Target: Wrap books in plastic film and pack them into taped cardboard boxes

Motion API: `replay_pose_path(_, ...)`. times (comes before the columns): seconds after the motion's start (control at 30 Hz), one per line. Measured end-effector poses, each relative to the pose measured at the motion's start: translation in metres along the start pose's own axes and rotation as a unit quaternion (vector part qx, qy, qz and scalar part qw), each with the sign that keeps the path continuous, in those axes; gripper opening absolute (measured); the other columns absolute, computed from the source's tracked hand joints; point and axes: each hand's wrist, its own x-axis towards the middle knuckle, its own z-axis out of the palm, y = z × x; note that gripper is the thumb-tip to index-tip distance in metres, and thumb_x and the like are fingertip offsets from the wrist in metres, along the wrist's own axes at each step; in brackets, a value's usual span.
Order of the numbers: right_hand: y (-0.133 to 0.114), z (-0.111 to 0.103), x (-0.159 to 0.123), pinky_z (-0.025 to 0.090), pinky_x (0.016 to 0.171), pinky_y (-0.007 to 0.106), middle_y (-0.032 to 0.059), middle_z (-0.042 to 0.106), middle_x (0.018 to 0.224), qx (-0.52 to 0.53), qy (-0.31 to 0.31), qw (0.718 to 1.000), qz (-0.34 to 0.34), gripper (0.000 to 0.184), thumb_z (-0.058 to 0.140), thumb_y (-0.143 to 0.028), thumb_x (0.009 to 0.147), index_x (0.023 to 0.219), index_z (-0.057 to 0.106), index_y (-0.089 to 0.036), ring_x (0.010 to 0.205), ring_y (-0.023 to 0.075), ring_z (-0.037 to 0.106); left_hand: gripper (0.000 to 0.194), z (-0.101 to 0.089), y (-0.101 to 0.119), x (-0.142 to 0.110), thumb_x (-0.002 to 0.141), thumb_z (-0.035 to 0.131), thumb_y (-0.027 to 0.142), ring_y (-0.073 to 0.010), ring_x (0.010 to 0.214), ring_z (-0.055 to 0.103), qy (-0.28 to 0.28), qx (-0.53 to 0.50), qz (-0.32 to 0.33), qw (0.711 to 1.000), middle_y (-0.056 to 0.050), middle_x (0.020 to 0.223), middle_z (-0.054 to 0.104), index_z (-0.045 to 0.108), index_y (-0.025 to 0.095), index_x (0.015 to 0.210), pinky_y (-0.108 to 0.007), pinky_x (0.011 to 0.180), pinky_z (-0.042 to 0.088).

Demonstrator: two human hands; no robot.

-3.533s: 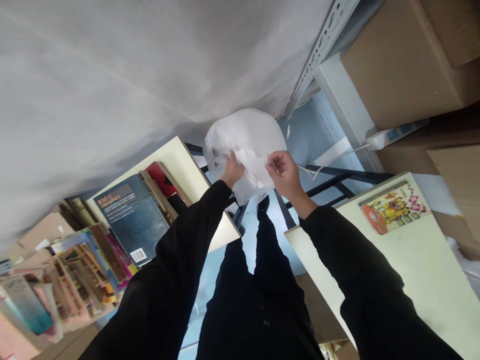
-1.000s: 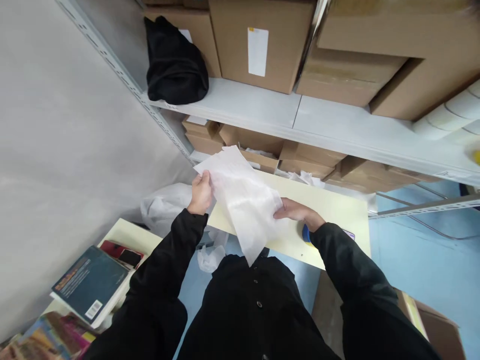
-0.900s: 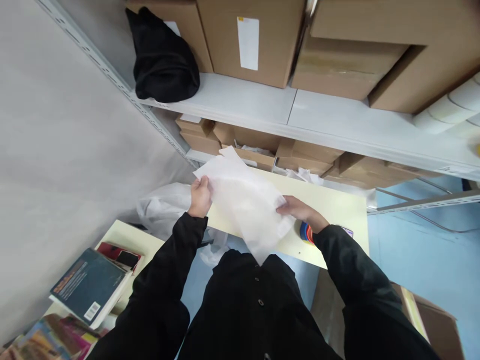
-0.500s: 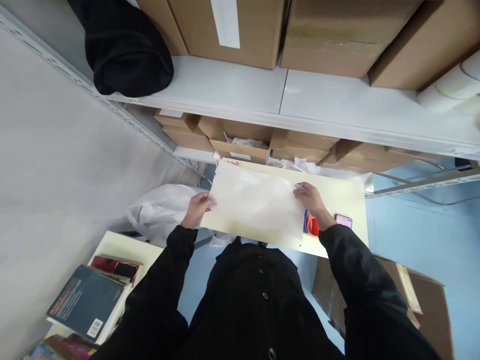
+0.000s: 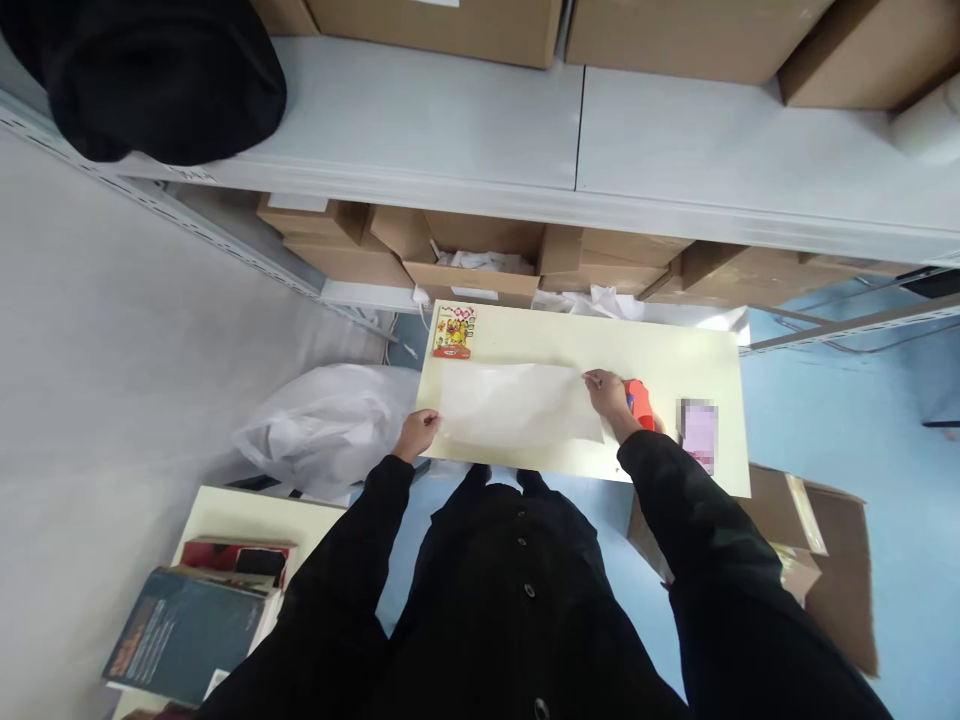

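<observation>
A thin white translucent sheet lies flat on the pale yellow table. My left hand pinches its near left corner at the table's edge. My right hand pinches its far right corner. Both sleeves are black. A red and blue object sits on the table just right of my right hand.
A colourful sticker is at the table's far left corner and a phone at its right. A white plastic bag lies on the floor to the left. Shelves with cardboard boxes stand behind; books lie lower left.
I turned from the white bag toward the table, and the sheet went from held up and crumpled to spread flat on the tabletop, my hands moving apart to its corners.
</observation>
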Motion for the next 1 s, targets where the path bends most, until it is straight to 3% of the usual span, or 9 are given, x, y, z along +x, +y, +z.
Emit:
replay_pose_path(0.27, 0.016, 0.027, 0.001, 0.049, 0.078, 0.031, 0.0132, 0.069, 0.093, -0.096, -0.01, 0.995, 0.012, 0.026, 0.05, -0.018, 0.084, 0.096, 0.073, -0.015, 0.085, 0.0222, 0.065, 0.015, 0.021, -0.024, 0.009, 0.074, 0.057, 0.02, -0.0186, 0.08, 0.065, 0.017, 0.075, -0.009, 0.997, -0.004, 0.081, 0.072, 0.069, 0.017, 0.082, -0.026, 0.075, 0.048)
replay_pose_path(0.53, 0.022, 0.051, -0.005, 0.05, 0.082, 0.034, 0.0144, 0.064, 0.1, -0.042, 0.001, 0.999, 0.001, 0.031, 0.05, -0.018, 0.081, 0.105, 0.068, -0.011, 0.082, 0.0206, 0.064, 0.018, 0.018, -0.047, 0.003, 0.078, 0.054, 0.02, -0.0221, 0.09, 0.066, 0.023, 0.139, -0.012, 0.99, -0.008, 0.091, 0.072, 0.068, 0.018, 0.089, -0.03, 0.083, 0.048)
replay_pose_path(0.63, 0.017, 0.054, -0.015, 0.051, 0.083, 0.039, 0.0187, 0.055, 0.115, 0.002, 0.049, 0.998, -0.025, 0.045, 0.05, -0.018, 0.079, 0.123, 0.055, -0.009, 0.082, 0.0206, 0.063, 0.031, 0.016, -0.048, 0.0, 0.078, 0.052, 0.02, -0.0269, 0.108, 0.06, 0.05, 0.165, -0.002, 0.985, -0.014, 0.108, 0.067, 0.063, 0.014, 0.106, -0.036, 0.094, 0.044)
replay_pose_path(0.7, 0.016, 0.055, -0.028, 0.05, 0.087, 0.042, 0.019, 0.052, 0.12, 0.006, 0.058, 0.996, -0.073, 0.05, 0.049, -0.017, 0.079, 0.129, 0.049, -0.011, 0.09, 0.0234, 0.062, 0.041, 0.017, -0.044, -0.003, 0.078, 0.052, 0.021, -0.0303, 0.121, 0.051, 0.078, 0.202, 0.046, 0.975, -0.019, 0.12, 0.061, 0.058, 0.009, 0.117, -0.04, 0.102, 0.038)
replay_pose_path(0.77, 0.017, 0.057, -0.044, 0.047, 0.094, 0.044, 0.0181, 0.052, 0.121, -0.02, 0.025, 0.992, -0.123, 0.05, 0.049, -0.017, 0.08, 0.13, 0.049, -0.013, 0.104, 0.0268, 0.058, 0.045, 0.02, -0.036, -0.007, 0.08, 0.051, 0.022, -0.0317, 0.128, 0.043, 0.084, 0.246, 0.119, 0.958, -0.021, 0.13, 0.054, 0.055, 0.007, 0.122, -0.042, 0.107, 0.033)
replay_pose_path(0.87, 0.02, 0.065, -0.069, 0.039, 0.104, 0.045, 0.0183, 0.047, 0.132, -0.102, -0.066, 0.98, -0.155, 0.051, 0.053, -0.016, 0.079, 0.13, 0.049, -0.014, 0.123, 0.03, 0.045, 0.049, 0.03, -0.021, -0.011, 0.082, 0.05, 0.023, -0.0327, 0.138, 0.031, 0.025, 0.295, 0.213, 0.931, -0.02, 0.146, 0.038, 0.05, 0.009, 0.129, -0.042, 0.109, 0.03)
replay_pose_path(1.0, 0.022, 0.079, -0.083, 0.034, 0.107, 0.045, 0.0182, 0.037, 0.146, -0.18, -0.152, 0.961, -0.146, 0.053, 0.059, -0.019, 0.078, 0.13, 0.051, -0.013, 0.134, 0.0315, 0.034, 0.06, 0.041, -0.007, -0.012, 0.083, 0.05, 0.025, -0.0349, 0.142, 0.02, -0.071, 0.336, 0.234, 0.91, -0.018, 0.154, 0.025, 0.038, 0.01, 0.14, -0.047, 0.109, 0.027)
